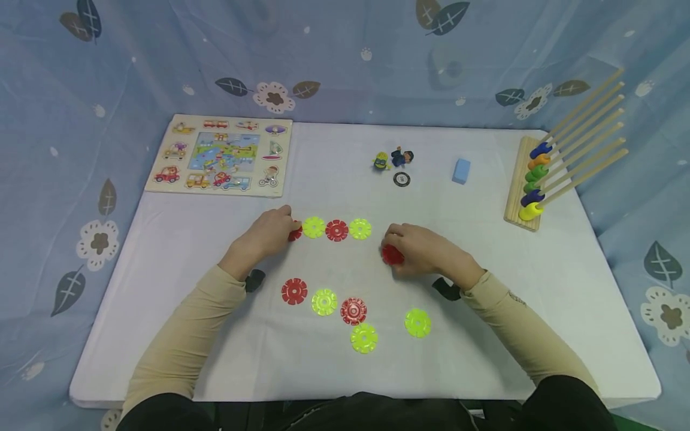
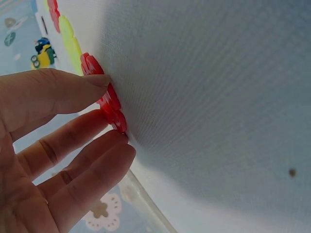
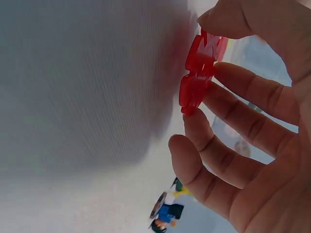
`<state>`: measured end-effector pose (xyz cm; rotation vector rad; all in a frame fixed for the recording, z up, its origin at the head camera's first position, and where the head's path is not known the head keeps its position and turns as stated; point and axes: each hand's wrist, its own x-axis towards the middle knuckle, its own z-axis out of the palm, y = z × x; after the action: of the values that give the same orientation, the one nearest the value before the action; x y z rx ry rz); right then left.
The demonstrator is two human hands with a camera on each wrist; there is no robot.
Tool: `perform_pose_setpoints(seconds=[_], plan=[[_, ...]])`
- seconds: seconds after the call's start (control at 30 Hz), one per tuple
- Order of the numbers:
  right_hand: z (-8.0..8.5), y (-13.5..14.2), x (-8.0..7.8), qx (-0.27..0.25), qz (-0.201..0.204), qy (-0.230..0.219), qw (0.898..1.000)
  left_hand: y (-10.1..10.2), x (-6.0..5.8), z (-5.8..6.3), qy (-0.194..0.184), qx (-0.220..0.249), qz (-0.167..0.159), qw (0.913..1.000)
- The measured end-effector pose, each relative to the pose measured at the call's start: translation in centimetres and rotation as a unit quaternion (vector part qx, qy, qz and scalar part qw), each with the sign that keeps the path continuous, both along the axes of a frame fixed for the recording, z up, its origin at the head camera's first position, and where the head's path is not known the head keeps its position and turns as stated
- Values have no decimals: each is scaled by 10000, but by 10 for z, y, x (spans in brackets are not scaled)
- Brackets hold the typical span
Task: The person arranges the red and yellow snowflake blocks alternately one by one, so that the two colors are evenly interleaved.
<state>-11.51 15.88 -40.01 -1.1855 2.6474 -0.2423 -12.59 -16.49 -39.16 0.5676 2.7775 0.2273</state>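
My left hand [image 1: 269, 231] is at the left end of a row of notched plastic discs. Its thumb and fingertips pinch the edges of a red interlocking disc [image 2: 112, 99], mostly hidden by the hand in the head view. Rightward along the row lie a lime disc [image 1: 314, 227], a red disc [image 1: 336, 230] and another lime disc [image 1: 360, 228]. Right of that row, my right hand [image 1: 423, 248] grips a second red interlocking disc [image 1: 393, 254] between thumb and fingertips. The right wrist view shows this disc [image 3: 197, 73] tilted close over the white tabletop, casting a reddish shadow.
Nearer the body lie loose discs: red [image 1: 294, 291], lime [image 1: 324, 302], red [image 1: 353, 311], lime [image 1: 364, 338] and lime [image 1: 417, 323]. Farther back are a picture puzzle board [image 1: 153, 181], two toy figures [image 1: 402, 157], a small wheel [image 1: 401, 179], a blue block [image 1: 461, 171] and a pegged bead rack [image 1: 514, 188].
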Motion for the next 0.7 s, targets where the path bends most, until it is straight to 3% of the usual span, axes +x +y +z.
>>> perform_pose_setpoints(seconds=[0.27,0.7], plan=[[0,-8,-35,56,-486,-304,9983,0,-1,0,-11,-49,-86,10000],[-2,-14,-51,-1,-484,-538,9974,1,0,1,-57,45,47,10000]])
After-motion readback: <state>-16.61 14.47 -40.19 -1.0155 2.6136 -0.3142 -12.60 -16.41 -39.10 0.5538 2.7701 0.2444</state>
